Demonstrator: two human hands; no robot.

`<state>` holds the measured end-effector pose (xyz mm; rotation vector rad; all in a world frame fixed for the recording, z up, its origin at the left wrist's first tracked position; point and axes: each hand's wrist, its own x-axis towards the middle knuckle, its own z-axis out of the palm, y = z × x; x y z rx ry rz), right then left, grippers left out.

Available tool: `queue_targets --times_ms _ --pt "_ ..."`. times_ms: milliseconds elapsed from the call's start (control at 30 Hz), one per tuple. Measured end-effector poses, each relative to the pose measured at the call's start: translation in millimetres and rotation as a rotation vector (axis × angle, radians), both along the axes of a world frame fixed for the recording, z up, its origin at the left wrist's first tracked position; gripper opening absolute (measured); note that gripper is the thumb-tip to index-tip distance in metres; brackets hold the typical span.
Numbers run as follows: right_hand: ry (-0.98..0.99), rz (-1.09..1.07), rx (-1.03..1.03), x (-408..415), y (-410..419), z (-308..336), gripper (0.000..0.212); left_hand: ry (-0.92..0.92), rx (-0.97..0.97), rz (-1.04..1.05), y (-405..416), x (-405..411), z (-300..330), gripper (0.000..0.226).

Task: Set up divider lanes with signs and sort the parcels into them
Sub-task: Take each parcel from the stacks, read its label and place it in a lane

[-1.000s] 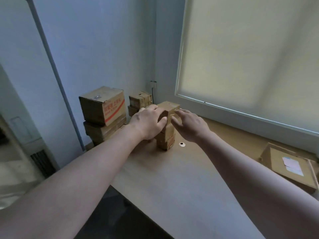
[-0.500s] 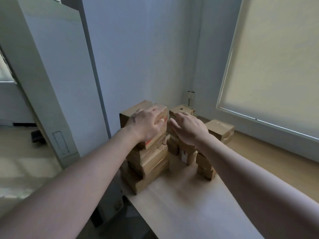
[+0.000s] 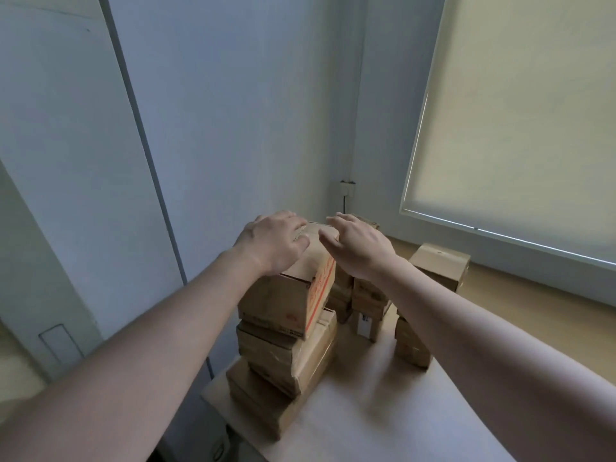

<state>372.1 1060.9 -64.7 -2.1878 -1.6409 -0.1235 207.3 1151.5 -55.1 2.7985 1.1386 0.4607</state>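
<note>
Our left hand [image 3: 273,243] and right hand [image 3: 358,243] rest spread on the red-printed top carton [image 3: 300,288]; smaller parcels [image 3: 436,265] stand at three o'clock.

Setting: plain office-type room, corner of my pale wooden table [image 3: 383,411]. Bare bluish walls [image 3: 233,111], roller blind [image 3: 520,111] down over window, wall socket [image 3: 347,187] in corner, taped cardboard parcels [image 3: 286,328] stacked at table's far corner.
</note>
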Motion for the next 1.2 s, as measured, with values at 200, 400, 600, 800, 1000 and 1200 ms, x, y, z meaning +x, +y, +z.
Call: queue_targets --times_ms 200,400,600,800,1000,1200 --pt "0.101 -0.187 -0.045 -41 20 -13 0.063 0.085 -0.05 -0.168 44 -26 -10 0.058" --pt "0.261 -0.384 -0.147 -78 28 -25 0.057 0.125 -0.18 -0.27 70 -46 -19 0.055" --pt "0.506 -0.395 -0.071 -98 25 -32 0.058 -0.067 -0.339 -0.318 74 -51 -31 0.04" --pt "0.739 -0.399 0.148 -99 10 -23 0.073 -0.256 -0.436 -0.249 61 -60 -14 0.084" --pt "0.767 -0.305 0.456 -78 5 -12 0.113 -0.802 -0.713 -0.162 57 -54 21 0.062" --pt "0.829 -0.25 0.711 -95 -17 10 0.061 -0.979 -1.008 -0.273 38 -61 42 0.066"
